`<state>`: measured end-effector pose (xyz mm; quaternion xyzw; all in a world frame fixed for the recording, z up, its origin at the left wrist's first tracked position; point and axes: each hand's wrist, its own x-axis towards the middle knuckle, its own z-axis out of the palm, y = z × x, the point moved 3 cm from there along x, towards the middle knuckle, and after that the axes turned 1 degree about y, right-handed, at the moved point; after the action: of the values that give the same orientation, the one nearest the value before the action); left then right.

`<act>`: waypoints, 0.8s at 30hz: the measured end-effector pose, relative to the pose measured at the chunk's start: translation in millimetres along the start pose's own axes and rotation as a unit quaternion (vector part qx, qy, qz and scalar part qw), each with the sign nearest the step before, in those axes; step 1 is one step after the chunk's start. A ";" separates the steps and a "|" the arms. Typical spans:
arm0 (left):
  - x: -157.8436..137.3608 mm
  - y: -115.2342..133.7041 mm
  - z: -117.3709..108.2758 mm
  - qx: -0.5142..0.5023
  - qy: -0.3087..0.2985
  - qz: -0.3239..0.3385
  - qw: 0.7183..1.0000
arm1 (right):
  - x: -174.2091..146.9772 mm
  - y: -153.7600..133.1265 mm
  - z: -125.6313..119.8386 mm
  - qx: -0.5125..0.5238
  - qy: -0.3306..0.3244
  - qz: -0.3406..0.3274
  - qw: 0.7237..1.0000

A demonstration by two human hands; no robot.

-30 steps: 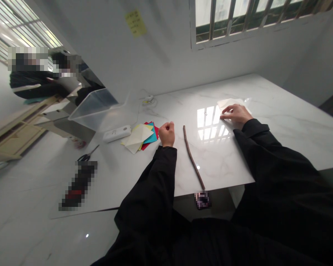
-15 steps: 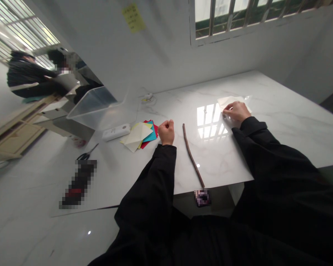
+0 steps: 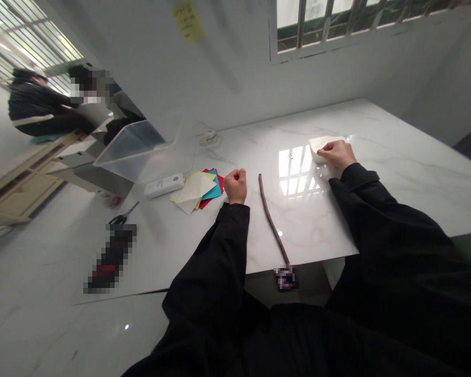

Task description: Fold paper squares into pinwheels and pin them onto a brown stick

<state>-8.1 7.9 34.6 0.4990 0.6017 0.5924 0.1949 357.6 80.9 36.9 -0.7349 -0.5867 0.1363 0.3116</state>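
Observation:
My left hand [image 3: 236,186] is closed in a fist above the table, just right of several coloured paper sheets [image 3: 212,195] in cream, yellow, blue and red. No object shows in that fist. Farther right, my right hand [image 3: 338,154] pinches the near left edge of a cream paper sheet [image 3: 316,145], whose edge is bent up off the table. Part of this sheet is hidden behind the hand. Between my arms lies a thin brown stick [image 3: 269,218], slightly bent, reaching toward the table's front edge. Neither hand touches it.
Left of the papers lies a white oblong device [image 3: 165,185], with black-handled scissors [image 3: 122,217] nearer me. A clear plastic bin [image 3: 137,152] stands behind. A small white item with a cable [image 3: 209,135] is near the wall. Two people [image 3: 43,104] sit at far left.
My right hand has shifted slightly right, and the left edge of the cream sheet has come up with its fingers. My left fist has stayed in place.

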 end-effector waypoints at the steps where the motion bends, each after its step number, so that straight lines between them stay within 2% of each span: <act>1: -0.1 0.3 0.1 0.000 0.000 -0.001 1.000 | -0.5 -0.5 -0.8 0.000 0.003 0.005 1.000; 7: -1.0 2.6 -0.1 -0.001 -0.002 0.000 1.000 | 1.3 -1.5 -5.6 0.014 0.062 -0.010 0.998; 11: -1.8 4.2 -0.7 0.007 0.000 -0.003 1.000 | 7.4 -1.0 -4.8 0.097 0.107 -0.044 0.988; 14: -1.7 4.0 -0.9 0.009 0.000 -0.004 1.000 | 14.3 -2.3 -1.9 0.230 0.141 -0.086 0.959; 16: -1.3 3.1 -1.0 0.008 -0.002 -0.005 1.000 | 17.7 -3.1 -0.4 0.347 0.145 -0.091 0.922; 18: -0.6 1.8 -1.0 0.002 -0.001 -0.003 1.000 | 17.5 -6.2 0.2 0.448 0.109 -0.078 0.884; 20: 0.0 1.0 -0.7 -0.015 -0.003 0.001 1.000 | 11.2 -13.5 -0.9 0.497 0.041 -0.055 0.865; 22: 0.2 1.1 0.6 -0.047 -0.017 0.004 0.999 | -0.7 -24.0 -2.7 0.489 -0.025 -0.026 0.872; 24: -0.3 2.3 3.6 -0.088 -0.052 -0.003 0.995 | -15.0 -35.3 -3.5 0.466 -0.062 0.007 0.883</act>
<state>-4.2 9.0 35.8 0.5086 0.5375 0.6157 0.2707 328.0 69.9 58.9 -0.4991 -0.4684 0.4414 0.5803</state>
